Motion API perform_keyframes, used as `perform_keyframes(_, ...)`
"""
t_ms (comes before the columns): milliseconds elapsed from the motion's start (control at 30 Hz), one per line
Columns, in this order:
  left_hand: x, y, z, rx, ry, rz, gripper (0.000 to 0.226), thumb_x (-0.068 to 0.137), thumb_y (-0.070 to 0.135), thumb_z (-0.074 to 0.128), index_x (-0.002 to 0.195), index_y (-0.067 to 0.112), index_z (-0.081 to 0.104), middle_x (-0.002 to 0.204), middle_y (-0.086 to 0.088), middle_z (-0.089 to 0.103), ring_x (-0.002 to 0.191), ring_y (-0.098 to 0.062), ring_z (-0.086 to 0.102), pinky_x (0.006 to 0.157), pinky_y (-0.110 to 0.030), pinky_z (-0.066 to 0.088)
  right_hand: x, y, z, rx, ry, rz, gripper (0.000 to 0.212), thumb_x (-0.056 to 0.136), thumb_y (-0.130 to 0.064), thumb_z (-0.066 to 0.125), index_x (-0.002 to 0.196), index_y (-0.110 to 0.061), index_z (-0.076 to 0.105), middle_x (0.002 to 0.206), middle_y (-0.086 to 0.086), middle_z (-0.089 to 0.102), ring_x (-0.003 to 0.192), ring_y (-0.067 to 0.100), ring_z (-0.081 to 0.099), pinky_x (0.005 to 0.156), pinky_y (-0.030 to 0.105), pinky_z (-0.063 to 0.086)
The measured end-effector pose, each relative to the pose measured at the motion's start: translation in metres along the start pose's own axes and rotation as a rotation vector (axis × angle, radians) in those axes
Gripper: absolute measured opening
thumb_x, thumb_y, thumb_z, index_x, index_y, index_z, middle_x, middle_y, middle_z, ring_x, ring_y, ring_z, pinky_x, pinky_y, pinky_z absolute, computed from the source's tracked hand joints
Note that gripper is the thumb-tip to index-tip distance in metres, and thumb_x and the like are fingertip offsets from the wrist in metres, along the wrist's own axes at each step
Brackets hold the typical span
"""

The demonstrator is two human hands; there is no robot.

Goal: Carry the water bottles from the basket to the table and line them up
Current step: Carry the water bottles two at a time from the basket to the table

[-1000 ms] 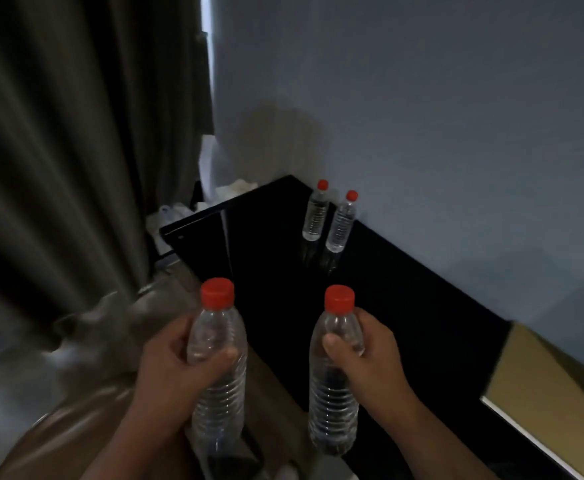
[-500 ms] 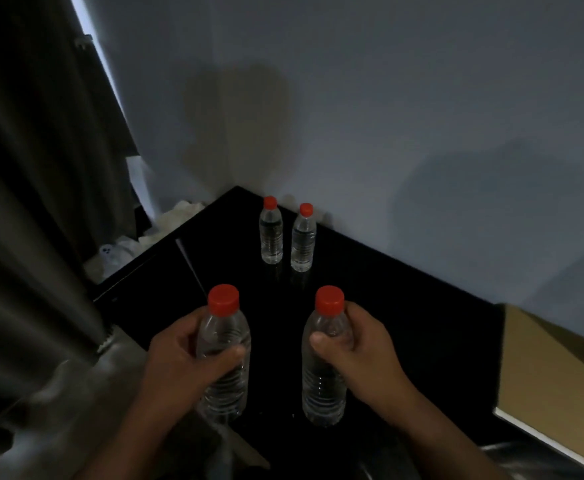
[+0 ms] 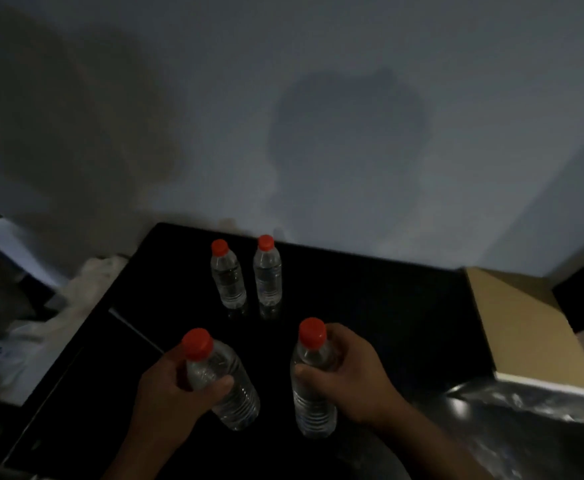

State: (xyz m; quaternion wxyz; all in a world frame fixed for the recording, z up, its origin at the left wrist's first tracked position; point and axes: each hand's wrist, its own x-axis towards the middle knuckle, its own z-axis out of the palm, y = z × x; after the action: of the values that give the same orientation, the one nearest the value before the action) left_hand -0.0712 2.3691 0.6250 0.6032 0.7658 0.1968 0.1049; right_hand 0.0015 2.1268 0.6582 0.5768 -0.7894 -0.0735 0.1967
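While the back-left bottle (image 3: 229, 277) and back-right bottle (image 3: 267, 273) stand just apart near the wall (image 3: 318, 98), left hand (image 3: 176, 393) wraps a tilted bottle (image 3: 228, 386) and right hand (image 3: 352, 379) wraps an upright bottle (image 3: 313, 393) over the black table (image 3: 370, 306). Cardboard box (image 3: 525, 323) bounds the right edge; bare top between pairs. Too dim to tell if held bases touch down.

Hands (image 3: 166, 396) grip 2 bottles (image 3: 313, 407) at black table (image 3: 387, 323).

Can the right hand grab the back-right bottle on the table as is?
Probably not yet: the right hand grips its own bottle. The table toward the back-right bottle looks bare, so once freed it could likely reach.
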Motion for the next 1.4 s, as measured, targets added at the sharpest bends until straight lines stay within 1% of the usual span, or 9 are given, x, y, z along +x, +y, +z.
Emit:
perform_keyframes(133, 0.043, -0.008, -0.021, -0.055, -0.164, -0.026, 0.059, 0.03, 0.045, 0.077, 0.085, 0.025, 0.069, 0.077, 0.016, 0.075, 0.068, 0.0, 0.07, 0.06, -0.01, 0.052, 0.026, 0.007, 0.045, -0.092, 0.05, 0.138, 0.041, 0.062, -0.029, 0.088, 0.093, -0.029, 0.062, 0.087, -0.008, 0.071, 0.081, -0.001, 0.068, 0.069, 0.018, 0.053)
perform_keyframes(233, 0.069, -0.014, -0.036, -0.02, -0.225, 0.01, 0.042, 0.035, 0.041, 0.08, 0.076, 0.041, 0.072, 0.079, 0.019, 0.075, 0.069, 0.002, 0.069, 0.06, -0.009, 0.051, 0.04, 0.013, 0.071, -0.093, 0.079, 0.211, 0.041, 0.063, -0.028, 0.089, 0.093, -0.029, 0.061, 0.089, -0.006, 0.071, 0.082, -0.001, 0.069, 0.069, 0.02, 0.055)
perform_keyframes(333, 0.085, -0.025, -0.045, -0.007, -0.25, 0.033, 0.042, 0.038, 0.045, 0.078, 0.078, 0.051, 0.069, 0.081, 0.015, 0.075, 0.069, -0.001, 0.07, 0.061, -0.011, 0.052, 0.049, 0.015, 0.087, -0.112, 0.152, 0.215, 0.04, 0.064, -0.025, 0.089, 0.092, -0.027, 0.061, 0.088, -0.004, 0.07, 0.08, -0.001, 0.068, 0.068, 0.02, 0.055)
perform_keyframes(567, 0.109, -0.046, -0.041, -0.035, -0.257, 0.069, 0.037, 0.039, 0.047, 0.076, 0.076, 0.048, 0.069, 0.078, 0.013, 0.075, 0.067, -0.003, 0.07, 0.061, -0.012, 0.053, 0.069, 0.024, 0.093, -0.224, 0.234, 0.078, 0.042, 0.061, -0.025, 0.089, 0.084, -0.015, 0.056, 0.07, -0.007, 0.059, 0.059, -0.006, 0.054, 0.052, 0.013, 0.044)
perform_keyframes(700, 0.116, -0.059, -0.034, -0.044, -0.232, 0.115, 0.036, 0.043, 0.045, 0.078, 0.078, 0.044, 0.07, 0.08, 0.008, 0.076, 0.071, -0.009, 0.071, 0.065, -0.023, 0.056, 0.078, 0.032, 0.089, -0.237, 0.209, -0.004, 0.043, 0.061, -0.026, 0.09, 0.083, -0.021, 0.054, 0.073, -0.008, 0.06, 0.063, -0.007, 0.056, 0.054, 0.013, 0.045)
perform_keyframes(833, 0.12, -0.066, -0.025, -0.086, -0.202, 0.205, 0.035, 0.042, 0.041, 0.079, 0.076, 0.045, 0.072, 0.076, 0.012, 0.075, 0.066, 0.0, 0.067, 0.062, -0.014, 0.052, 0.089, 0.032, 0.085, -0.272, 0.187, -0.079, 0.043, 0.06, -0.026, 0.09, 0.084, -0.024, 0.054, 0.076, -0.007, 0.062, 0.069, -0.011, 0.06, 0.056, 0.01, 0.046)
perform_keyframes(1133, 0.146, -0.084, -0.016, -0.026, -0.17, 0.449, 0.036, 0.048, 0.04, 0.079, 0.083, 0.042, 0.072, 0.082, 0.015, 0.076, 0.072, 0.0, 0.069, 0.07, -0.014, 0.053, 0.117, 0.036, 0.08, -0.379, 0.169, -0.35, 0.046, 0.066, -0.024, 0.088, 0.084, -0.039, 0.048, 0.08, -0.02, 0.06, 0.076, -0.022, 0.058, 0.064, 0.001, 0.045)
perform_keyframes(1300, 0.153, -0.097, -0.012, 0.097, -0.178, 0.522, 0.049, 0.059, 0.011, 0.09, 0.078, 0.052, 0.07, 0.078, 0.026, 0.073, 0.071, 0.007, 0.068, 0.067, -0.008, 0.049, 0.123, 0.047, 0.088, -0.47, 0.191, -0.442, 0.047, 0.069, -0.026, 0.086, 0.083, -0.043, 0.045, 0.079, -0.025, 0.056, 0.074, -0.027, 0.054, 0.062, -0.002, 0.042)
perform_keyframes(1400, 0.151, -0.105, -0.013, 0.057, -0.207, 0.509, 0.037, 0.052, 0.033, 0.085, 0.083, 0.047, 0.072, 0.085, 0.018, 0.076, 0.078, -0.002, 0.072, 0.075, -0.021, 0.054, 0.123, 0.054, 0.091, -0.465, 0.227, -0.473, 0.045, 0.069, -0.023, 0.086, 0.079, -0.04, 0.045, 0.074, -0.022, 0.056, 0.069, -0.026, 0.054, 0.057, -0.001, 0.041)
